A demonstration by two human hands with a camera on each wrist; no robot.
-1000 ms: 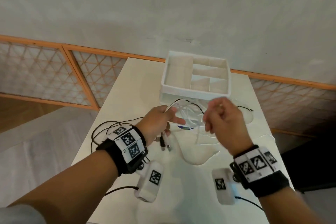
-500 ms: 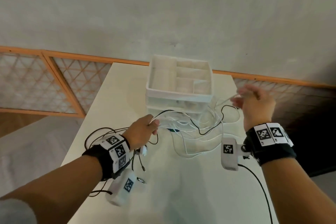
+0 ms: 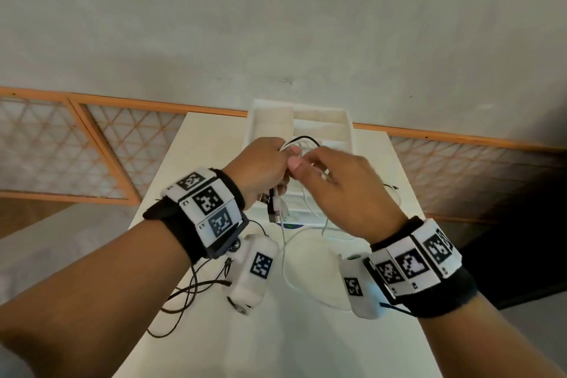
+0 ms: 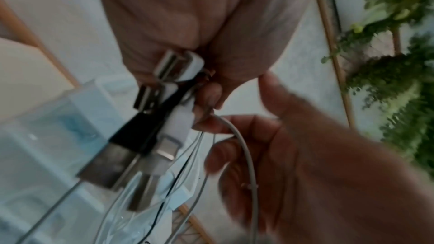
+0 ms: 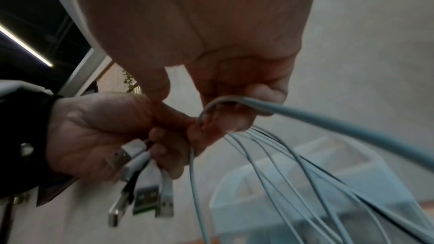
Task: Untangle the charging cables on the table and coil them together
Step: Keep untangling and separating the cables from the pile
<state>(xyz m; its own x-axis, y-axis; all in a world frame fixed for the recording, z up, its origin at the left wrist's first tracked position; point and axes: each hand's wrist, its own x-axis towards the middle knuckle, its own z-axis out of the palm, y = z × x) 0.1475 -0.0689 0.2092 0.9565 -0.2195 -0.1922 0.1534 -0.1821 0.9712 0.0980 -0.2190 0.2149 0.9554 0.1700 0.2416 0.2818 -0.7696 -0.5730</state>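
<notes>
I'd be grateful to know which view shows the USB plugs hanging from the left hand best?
The left wrist view: the USB plugs fill the frame below the left hand, though blurred. The right wrist view shows them smaller; the head view shows them tiny.

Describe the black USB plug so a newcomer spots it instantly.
Start at the white table, then the left hand raised above it gripping a bunch of cable ends. The black USB plug hangs below that fist among the white plugs; it is the only black-bodied one.
</notes>
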